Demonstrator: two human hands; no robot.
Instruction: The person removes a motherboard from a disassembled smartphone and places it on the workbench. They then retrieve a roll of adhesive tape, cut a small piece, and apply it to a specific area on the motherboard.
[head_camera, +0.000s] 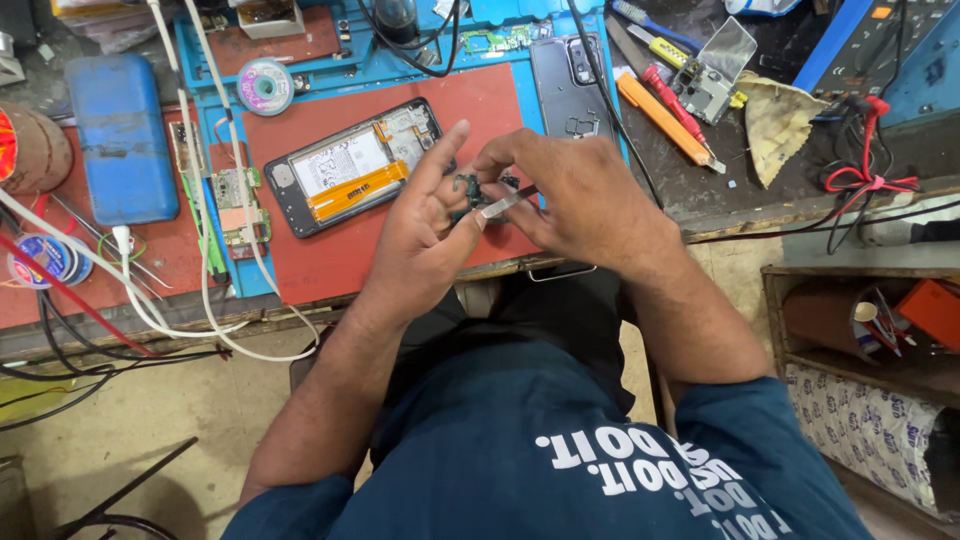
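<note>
Head view, looking down over a cluttered repair surface (700, 195).

Left hand (425, 235): fingers are curling partly closed around a small dark-green circuit part (468, 188), pinching it between thumb and fingertips; the index finger is pointing up and away from the body. The part is sitting between the two hands, just above the near edge of the red mat (340, 255). It is too small and too covered to tell its long axis.

Right hand (580, 195): the grip is closing on metal tweezers (507, 203), thumb and fingers pressing the shaft. The tweezers' long axis is running roughly left to right, slightly down toward the left; the tip is pointing at the left hand's thumb and lying just below the green part, touching or nearly touching it. I cannot tell which.

Opened phone (355, 168) is lying on the red mat, left of the hands, back removed, long axis slanting from lower left to upper right. A phone back cover (565, 85) is lying beyond the right hand. An orange-handled tool (660, 118) is lying on the surface to the right, a blue case (122, 135) far left.
</note>
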